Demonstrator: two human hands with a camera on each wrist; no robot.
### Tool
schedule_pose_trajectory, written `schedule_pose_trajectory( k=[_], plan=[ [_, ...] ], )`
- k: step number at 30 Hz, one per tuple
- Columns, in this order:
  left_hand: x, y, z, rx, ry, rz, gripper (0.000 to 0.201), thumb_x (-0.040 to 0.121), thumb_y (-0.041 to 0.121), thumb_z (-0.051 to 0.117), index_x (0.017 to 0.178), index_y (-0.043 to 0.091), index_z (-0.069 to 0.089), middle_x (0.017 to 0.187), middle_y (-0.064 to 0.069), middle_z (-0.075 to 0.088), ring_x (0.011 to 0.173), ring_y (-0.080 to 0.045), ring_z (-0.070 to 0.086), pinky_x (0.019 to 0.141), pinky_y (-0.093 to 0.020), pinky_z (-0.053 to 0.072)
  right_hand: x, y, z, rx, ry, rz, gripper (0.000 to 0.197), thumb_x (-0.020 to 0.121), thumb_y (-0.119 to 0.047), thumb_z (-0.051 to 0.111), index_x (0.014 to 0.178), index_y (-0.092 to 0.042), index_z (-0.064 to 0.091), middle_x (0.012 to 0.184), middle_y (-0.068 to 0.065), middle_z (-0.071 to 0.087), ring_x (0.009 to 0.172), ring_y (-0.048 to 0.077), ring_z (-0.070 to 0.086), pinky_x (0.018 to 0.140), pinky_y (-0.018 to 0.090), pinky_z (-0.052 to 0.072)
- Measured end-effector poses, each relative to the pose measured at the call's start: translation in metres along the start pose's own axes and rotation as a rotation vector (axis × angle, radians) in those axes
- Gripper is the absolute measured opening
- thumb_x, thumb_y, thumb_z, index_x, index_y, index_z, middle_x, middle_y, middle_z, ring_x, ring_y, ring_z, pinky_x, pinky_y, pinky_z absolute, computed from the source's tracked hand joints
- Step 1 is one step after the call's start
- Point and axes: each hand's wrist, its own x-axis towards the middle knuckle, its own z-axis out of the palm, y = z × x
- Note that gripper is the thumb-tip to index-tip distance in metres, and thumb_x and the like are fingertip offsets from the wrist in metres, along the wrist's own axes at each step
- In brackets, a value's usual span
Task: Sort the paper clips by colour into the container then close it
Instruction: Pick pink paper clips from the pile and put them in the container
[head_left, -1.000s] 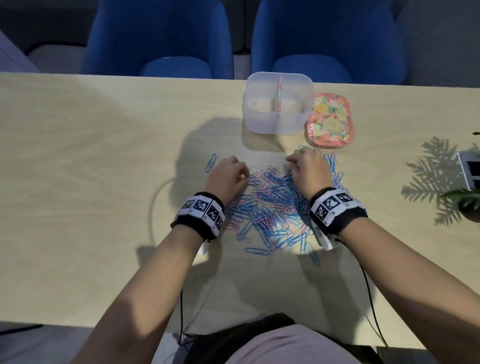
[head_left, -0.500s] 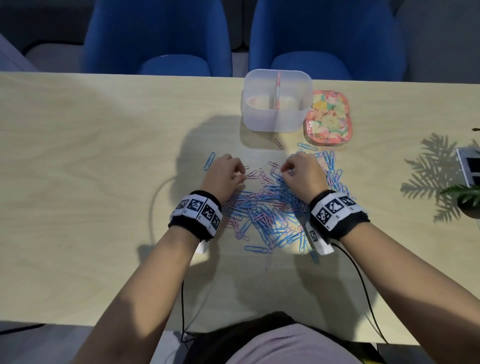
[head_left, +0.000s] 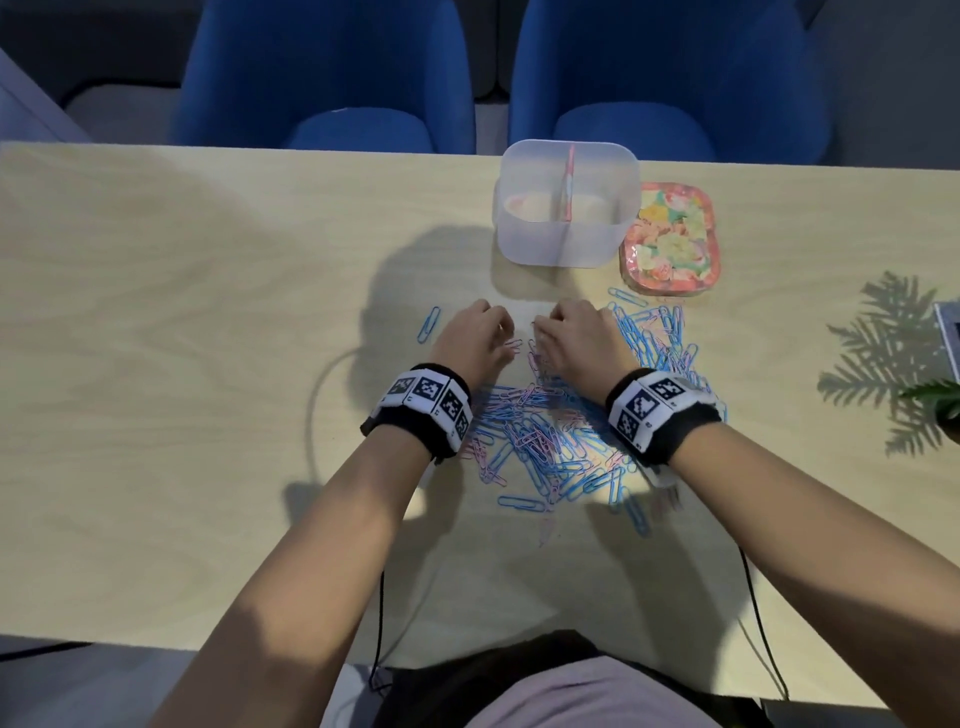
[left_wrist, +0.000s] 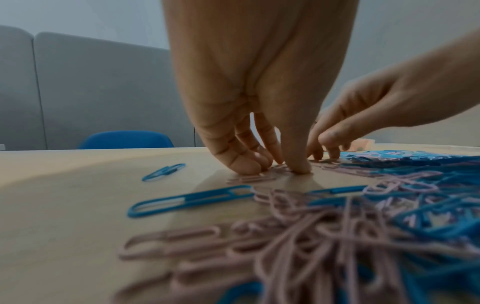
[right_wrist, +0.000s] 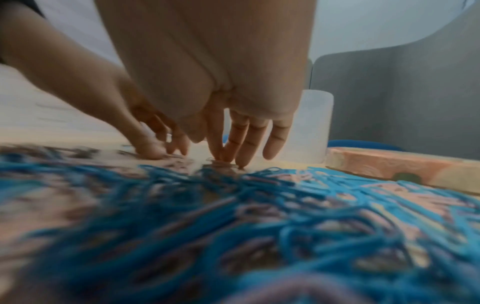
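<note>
My left hand (head_left: 475, 340) and my right hand (head_left: 582, 340) sit side by side at the far edge of the heap of blue and pale pink wire paper clips (head_left: 550, 431) spread across the pale wooden counter (head_left: 182, 312). On the left, my fingertips (left_wrist: 249, 166) and thumb are pressed down onto the counter over a few pink clips, fingers straight and bunched; I cannot tell if any clip is actually pinched. On the right, my fingers (right_wrist: 244, 142) point straight down, tips touching the counter at the heap's edge, holding nothing that I can see. The square translucent plastic container with a centre divider (head_left: 566, 208) stands open just beyond the heap, near the counter's far edge. Its pink floral lid (head_left: 672, 239) lies flat right beside the container, on its right. One lone blue paper clip (head_left: 429, 323) lies apart from the heap, just left of my left hand.
</note>
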Motion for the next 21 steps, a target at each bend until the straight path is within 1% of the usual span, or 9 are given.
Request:
schedule_pose_trajectory(
  k=[2,4,6,9,12,14,17,19,21],
  plan=[
    [0.0,-0.001,0.001,0.009,0.002,0.012,0.024,0.078,0.014,0.067,0.099,0.005,0.06,0.104,-0.015,0.056,0.099,-0.031,0.056,0.087,-0.04,0.045,-0.007,-0.003,0.003,0.005,-0.024,-0.01,0.033,0.092,-0.037,0.046,0.109,-0.011,0.058,0.112,0.011,0.052,0.107,0.031,0.047,0.09,0.041,0.033],
    [0.0,-0.001,0.001,0.018,0.004,0.013,0.027,0.076,0.015,0.068,0.1,0.004,0.06,0.104,-0.016,0.057,0.098,-0.031,0.056,0.087,-0.041,0.045,-0.007,-0.005,0.004,0.013,-0.058,-0.001,0.035,0.086,-0.039,0.055,0.108,-0.012,0.06,0.112,0.01,0.053,0.109,0.029,0.046,0.09,0.039,0.032],
    [0.0,0.0,0.001,0.056,-0.008,0.014,0.026,0.079,0.018,0.067,0.101,0.005,0.061,0.106,-0.015,0.058,0.099,-0.031,0.056,0.086,-0.039,0.044,-0.005,-0.008,0.002,0.072,-0.051,0.016,0.029,0.085,-0.031,0.058,0.106,-0.012,0.064,0.11,0.011,0.056,0.107,0.03,0.046,0.088,0.036,0.032],
    [0.002,0.002,0.0,0.122,-0.039,0.025,0.02,0.085,0.017,0.061,0.1,0.005,0.062,0.105,-0.016,0.06,0.1,-0.032,0.056,0.085,-0.037,0.042,0.0,-0.013,-0.001,0.079,-0.061,0.01,0.024,0.089,-0.018,0.052,0.106,-0.012,0.067,0.108,0.013,0.061,0.106,0.032,0.051,0.087,0.038,0.034],
    [0.006,0.005,0.001,0.182,-0.101,0.026,0.019,0.086,0.014,0.058,0.101,0.002,0.061,0.109,-0.018,0.058,0.105,-0.034,0.053,0.089,-0.04,0.04,0.005,-0.021,-0.003,-0.021,-0.097,-0.005,0.025,0.09,-0.014,0.045,0.107,-0.011,0.064,0.108,0.013,0.063,0.105,0.034,0.053,0.088,0.04,0.035],
    [0.008,0.006,0.002,0.229,-0.118,0.042,0.02,0.087,0.012,0.056,0.103,0.0,0.059,0.112,-0.02,0.056,0.108,-0.035,0.051,0.091,-0.041,0.039,0.009,-0.024,-0.004,-0.076,-0.119,-0.005,0.025,0.09,-0.01,0.042,0.108,-0.008,0.059,0.111,0.014,0.061,0.107,0.033,0.053,0.089,0.04,0.035],
    [0.008,0.007,0.004,0.312,-0.123,0.054,0.021,0.089,0.011,0.051,0.106,-0.001,0.055,0.114,-0.021,0.056,0.109,-0.035,0.051,0.089,-0.041,0.038,0.011,-0.027,-0.007,-0.107,-0.149,-0.033,0.023,0.091,-0.008,0.041,0.109,-0.003,0.055,0.113,0.017,0.059,0.109,0.033,0.052,0.09,0.04,0.035],
    [0.007,0.005,0.004,0.32,-0.112,0.039,0.02,0.09,0.01,0.05,0.106,-0.001,0.053,0.112,-0.021,0.058,0.106,-0.036,0.053,0.086,-0.04,0.038,0.014,-0.022,-0.012,-0.008,-0.167,-0.011,0.023,0.09,-0.008,0.043,0.107,0.0,0.057,0.114,0.02,0.06,0.109,0.034,0.053,0.089,0.04,0.037],
    [0.005,0.002,0.003,0.299,-0.098,0.006,0.018,0.09,0.009,0.05,0.104,-0.001,0.054,0.11,-0.021,0.06,0.104,-0.036,0.053,0.085,-0.04,0.04,0.017,-0.015,-0.023,0.218,-0.133,0.07,0.023,0.087,-0.007,0.05,0.104,0.0,0.063,0.112,0.019,0.064,0.106,0.034,0.057,0.088,0.036,0.041]
  ],
)
